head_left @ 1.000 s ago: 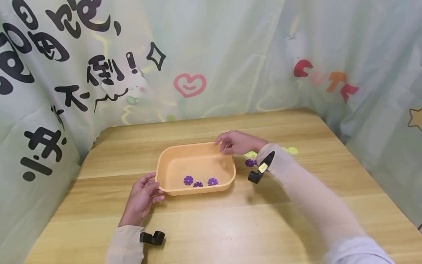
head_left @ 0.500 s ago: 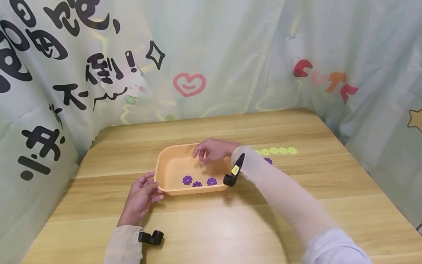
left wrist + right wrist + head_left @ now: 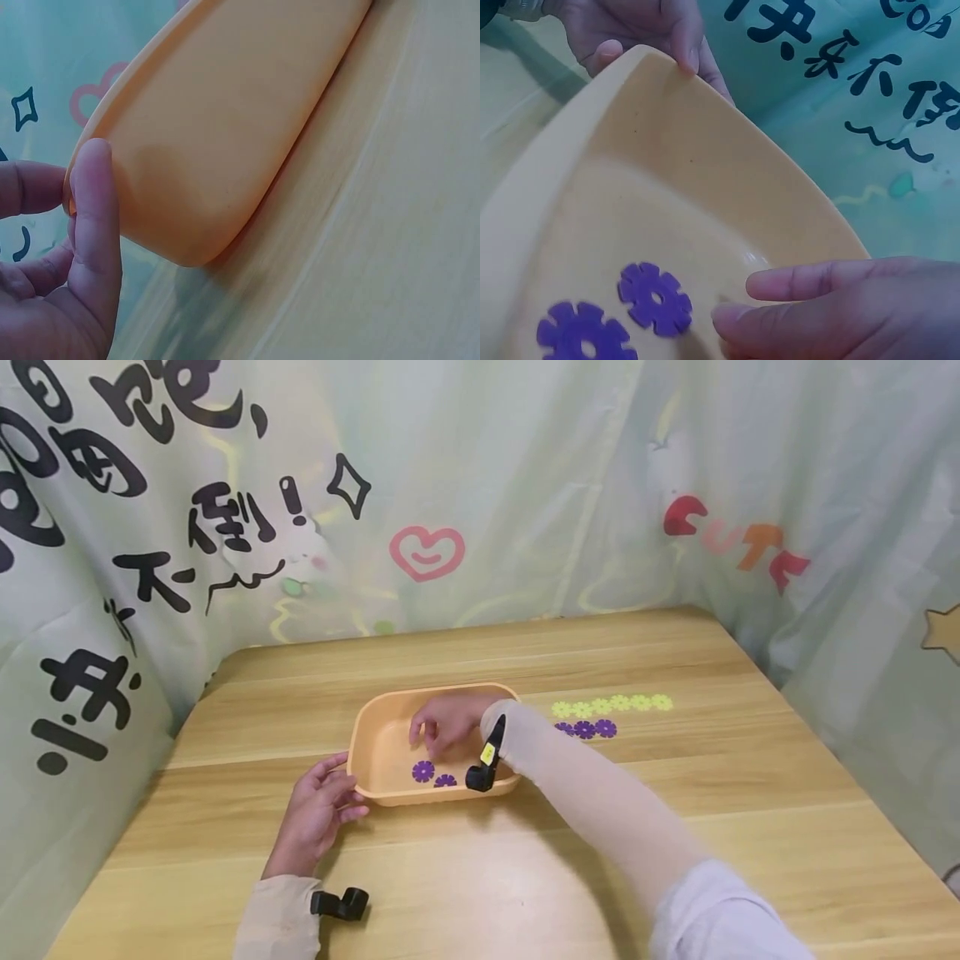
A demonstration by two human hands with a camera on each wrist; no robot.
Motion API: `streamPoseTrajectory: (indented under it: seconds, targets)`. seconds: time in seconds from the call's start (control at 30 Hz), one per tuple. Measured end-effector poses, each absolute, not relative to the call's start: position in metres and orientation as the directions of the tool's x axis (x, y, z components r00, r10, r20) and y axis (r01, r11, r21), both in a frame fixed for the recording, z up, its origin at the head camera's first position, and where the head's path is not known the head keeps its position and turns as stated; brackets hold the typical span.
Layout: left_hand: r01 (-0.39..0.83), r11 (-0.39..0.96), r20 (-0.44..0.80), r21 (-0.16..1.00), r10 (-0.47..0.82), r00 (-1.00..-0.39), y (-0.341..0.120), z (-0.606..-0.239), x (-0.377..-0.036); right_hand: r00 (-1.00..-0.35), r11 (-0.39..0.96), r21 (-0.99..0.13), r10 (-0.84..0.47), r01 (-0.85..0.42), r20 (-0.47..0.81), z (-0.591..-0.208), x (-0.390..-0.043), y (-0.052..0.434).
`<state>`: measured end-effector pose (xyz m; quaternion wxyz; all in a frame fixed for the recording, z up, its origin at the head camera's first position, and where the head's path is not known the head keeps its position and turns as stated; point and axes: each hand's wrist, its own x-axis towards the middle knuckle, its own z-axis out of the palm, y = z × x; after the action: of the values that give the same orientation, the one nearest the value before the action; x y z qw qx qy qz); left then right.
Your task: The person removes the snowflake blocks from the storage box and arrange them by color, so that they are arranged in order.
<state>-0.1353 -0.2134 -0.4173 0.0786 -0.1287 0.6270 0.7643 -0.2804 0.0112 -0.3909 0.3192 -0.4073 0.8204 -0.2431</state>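
- Orange tray point(image 3: 375, 739) sits mid-table point(image 3: 525, 877), long side toward the person.
- Left hand point(image 3: 318, 810) at the tray's near-left corner: thumb point(image 3: 94, 217) pressed against the outer wall, fingertip hooked on the rim, so pinching the edge and steadying it.
- Right hand point(image 3: 442, 727) reaching down inside the tray, fingers point(image 3: 832, 281) loosely extended and close together just above the floor; nothing plainly held between them, though the palm side is hidden.
- Purple discs point(image 3: 423, 771) lying flat on the tray floor near the front wall; two show in the right wrist view point(image 3: 655, 298), just beside the fingertips but not touching them. A third may be hidden behind the wrist camera point(image 3: 483, 764).
- Outside the tray, to the right: a row of yellow discs point(image 3: 611, 702) and, just in front of it, a shorter row of purple ones point(image 3: 585, 728), all flat on the wood.
- Step in hand, judging by the layout: moving purple discs from the row into the tray, with the right hand at the drop-off end of a trip.
- Next move likely calls for lifting the hand clear of the rim without nudging the tray, swinging right to the short purple row, and pinching one thin flat disc by its notched edge; left-hand brace worth keeping meanwhile.
- Printed curtain point(image 3: 225, 527) encloses the table on three sides.
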Motion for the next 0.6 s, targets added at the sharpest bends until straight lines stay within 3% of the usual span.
streamPoseTrajectory:
  seconds: [0.3,0.6]
  targets:
    - [-0.284,-0.188,-0.294,0.94,-0.026,-0.955,-0.217,-0.417,-0.134,-0.473,0.527,-0.646,-0.836,-0.552,-0.278,-0.396,-0.273,-0.005]
    - [-0.269,-0.191,-0.279,0.944,-0.026,-0.96,-0.215,-0.419,-0.133,-0.599,0.617,-0.574,-0.76,-0.539,-0.254,-0.396,-0.28,0.007]
